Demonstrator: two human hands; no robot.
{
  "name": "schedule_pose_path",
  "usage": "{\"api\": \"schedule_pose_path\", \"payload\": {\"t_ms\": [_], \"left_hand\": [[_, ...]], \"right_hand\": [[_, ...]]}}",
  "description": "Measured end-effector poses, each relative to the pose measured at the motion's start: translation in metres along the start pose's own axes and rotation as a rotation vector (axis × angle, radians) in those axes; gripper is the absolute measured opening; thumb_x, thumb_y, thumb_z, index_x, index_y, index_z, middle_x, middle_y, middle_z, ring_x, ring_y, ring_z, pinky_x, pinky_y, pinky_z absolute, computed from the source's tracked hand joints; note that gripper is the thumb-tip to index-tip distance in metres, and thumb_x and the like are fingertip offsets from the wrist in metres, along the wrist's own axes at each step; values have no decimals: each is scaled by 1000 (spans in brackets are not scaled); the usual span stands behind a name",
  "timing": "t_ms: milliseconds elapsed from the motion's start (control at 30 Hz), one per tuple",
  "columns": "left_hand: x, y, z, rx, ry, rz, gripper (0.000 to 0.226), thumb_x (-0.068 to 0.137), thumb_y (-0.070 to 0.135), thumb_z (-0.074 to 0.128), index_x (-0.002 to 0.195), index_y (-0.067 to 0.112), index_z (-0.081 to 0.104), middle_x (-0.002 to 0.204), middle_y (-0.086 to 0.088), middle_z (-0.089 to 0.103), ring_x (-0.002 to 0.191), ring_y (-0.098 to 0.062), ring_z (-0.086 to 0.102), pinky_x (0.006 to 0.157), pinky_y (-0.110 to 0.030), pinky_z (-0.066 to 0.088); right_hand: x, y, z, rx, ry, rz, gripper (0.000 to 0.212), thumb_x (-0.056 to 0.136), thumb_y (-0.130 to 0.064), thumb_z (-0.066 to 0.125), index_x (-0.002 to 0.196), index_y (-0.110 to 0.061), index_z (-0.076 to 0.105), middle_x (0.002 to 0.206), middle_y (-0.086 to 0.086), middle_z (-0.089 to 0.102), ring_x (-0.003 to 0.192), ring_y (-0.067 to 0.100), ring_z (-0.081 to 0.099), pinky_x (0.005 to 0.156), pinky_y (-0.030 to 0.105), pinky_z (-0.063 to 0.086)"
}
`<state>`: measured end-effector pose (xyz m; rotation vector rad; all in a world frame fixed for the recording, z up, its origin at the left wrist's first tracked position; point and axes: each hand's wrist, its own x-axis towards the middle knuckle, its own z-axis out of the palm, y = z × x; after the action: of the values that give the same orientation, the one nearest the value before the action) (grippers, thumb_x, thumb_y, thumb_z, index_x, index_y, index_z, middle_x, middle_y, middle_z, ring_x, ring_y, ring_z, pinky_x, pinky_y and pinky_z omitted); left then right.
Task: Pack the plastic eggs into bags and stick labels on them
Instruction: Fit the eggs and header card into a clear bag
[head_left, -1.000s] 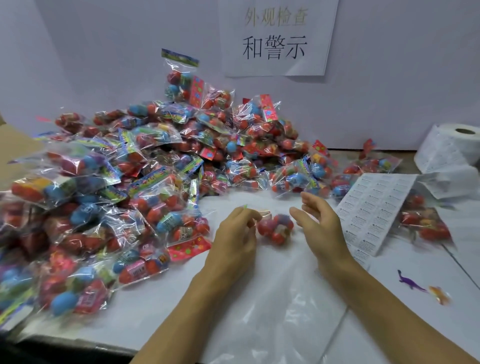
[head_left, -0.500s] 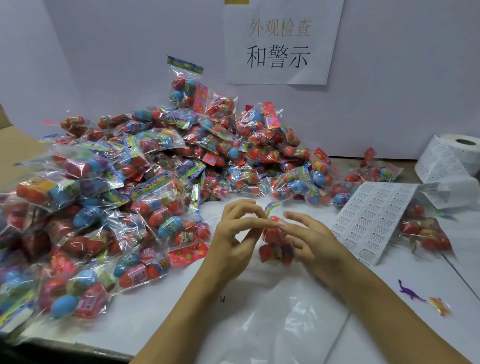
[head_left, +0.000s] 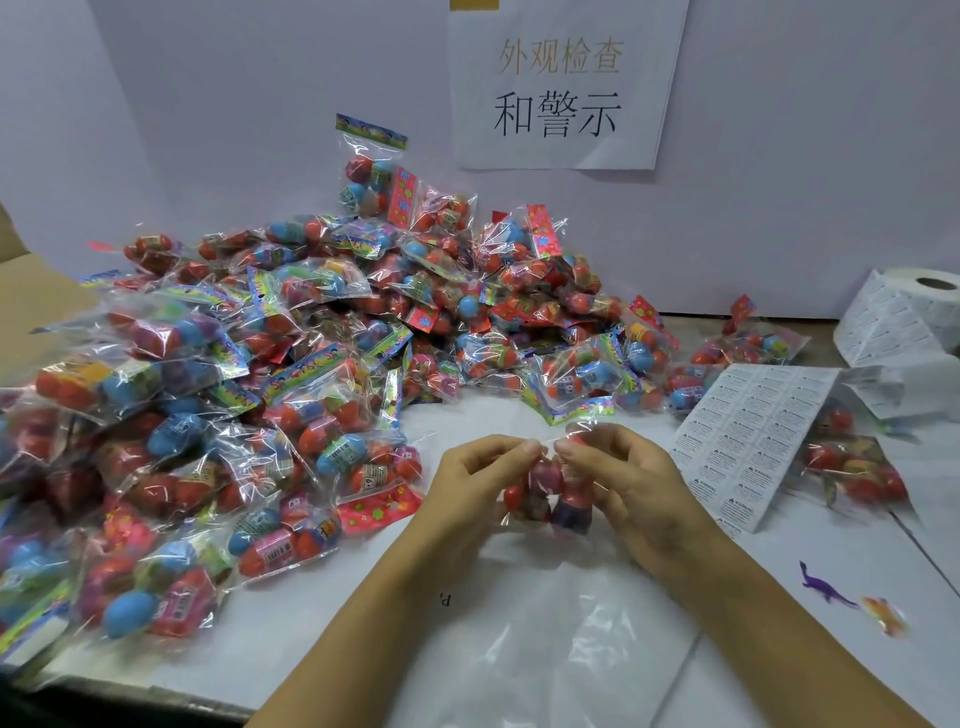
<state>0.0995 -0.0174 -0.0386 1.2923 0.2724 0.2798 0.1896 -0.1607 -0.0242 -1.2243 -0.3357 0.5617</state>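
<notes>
A small clear bag of red and purple plastic eggs (head_left: 550, 496) hangs above the table between my hands. My left hand (head_left: 470, 491) pinches the bag's top edge from the left. My right hand (head_left: 631, 486) pinches that same top edge from the right, fingertips almost meeting the left ones. A sheet of white warning labels (head_left: 748, 441) lies just right of my right hand. A large heap of packed egg bags (head_left: 291, 364) covers the table's left and back.
A roll of labels (head_left: 914, 317) stands at the far right by the wall. Another filled bag (head_left: 852, 467) lies beyond the label sheet. Flat clear bags (head_left: 561, 639) lie under my wrists. A purple toy dinosaur (head_left: 826, 587) and an orange one (head_left: 883, 616) sit at right.
The egg bag was lying on the table between my hands. Both hands closed in on it, took its top edge and lifted it upright.
</notes>
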Motion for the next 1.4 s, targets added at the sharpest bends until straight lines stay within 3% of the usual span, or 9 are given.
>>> {"api": "schedule_pose_path", "payload": {"t_ms": [133, 233, 333, 433, 500, 633, 867, 1233, 1400], "left_hand": [[2, 2, 1, -19, 40, -27, 16, 91, 26, 71, 82, 14, 77, 79, -10, 70, 76, -25, 68, 67, -39, 60], [4, 1, 3, -47, 66, -32, 28, 98, 24, 64, 71, 18, 70, 74, -8, 65, 69, -22, 66, 57, -29, 56], [4, 2, 5, -84, 35, -60, 20, 96, 30, 67, 85, 15, 72, 84, -13, 69, 77, -29, 73, 61, -39, 61], [3, 1, 4, -29, 27, -52, 28, 86, 46, 67, 101, 24, 75, 94, -8, 73, 94, -34, 76, 72, -52, 62], [3, -1, 5, 12, 48, 15, 27, 85, 45, 70, 100, 24, 77, 95, -5, 75, 97, -31, 75, 76, -50, 60], [1, 3, 4, -32, 74, 41, 19, 84, 38, 76, 93, 22, 80, 96, -8, 77, 90, -22, 74, 67, -34, 56], [2, 8, 3, -155, 82, -32, 25, 79, 44, 69, 91, 26, 81, 104, -8, 77, 100, -29, 70, 63, -38, 57], [2, 3, -1, -166, 26, -88, 28, 77, 33, 87, 101, 22, 77, 102, -13, 74, 85, -30, 73, 65, -44, 61], [4, 1, -3, -74, -31, -39, 20, 74, 25, 88, 92, 22, 80, 96, -12, 76, 84, -30, 74, 67, -42, 62]], "right_hand": [[1, 0, 1, -55, 8, 49, 36, 68, -35, 77, 88, -6, 75, 78, 7, 64, 65, 10, 64, 56, 21, 54], [0, -1, 3, -90, 13, 13, 30, 68, -39, 78, 77, -10, 79, 75, 7, 68, 68, 13, 66, 56, 23, 54], [-1, -2, 4, -93, 40, -20, 31, 65, -43, 78, 78, -14, 81, 77, 6, 72, 71, 13, 69, 60, 24, 56], [-2, 0, 3, -100, 59, -24, 18, 79, -30, 78, 81, -12, 81, 75, 6, 70, 68, 14, 67, 59, 22, 54], [-4, -1, 4, -122, 55, -31, 15, 83, -27, 76, 83, -13, 82, 75, 6, 72, 68, 14, 67, 59, 21, 53], [-6, -6, 8, -106, 22, -47, 33, 66, -40, 81, 86, -14, 83, 80, 7, 76, 71, 15, 70, 61, 21, 54], [-6, -10, 5, 43, 5, -79, 40, 59, -44, 80, 85, -14, 83, 85, 7, 76, 77, 13, 70, 63, 22, 56], [-2, -5, 2, 89, 116, -56, 20, 73, -30, 74, 78, -12, 82, 79, 8, 74, 70, 14, 69, 60, 23, 56], [0, -7, -5, -17, 14, -14, 35, 72, -44, 78, 87, -11, 81, 89, 12, 76, 78, 19, 71, 64, 28, 58]]}}
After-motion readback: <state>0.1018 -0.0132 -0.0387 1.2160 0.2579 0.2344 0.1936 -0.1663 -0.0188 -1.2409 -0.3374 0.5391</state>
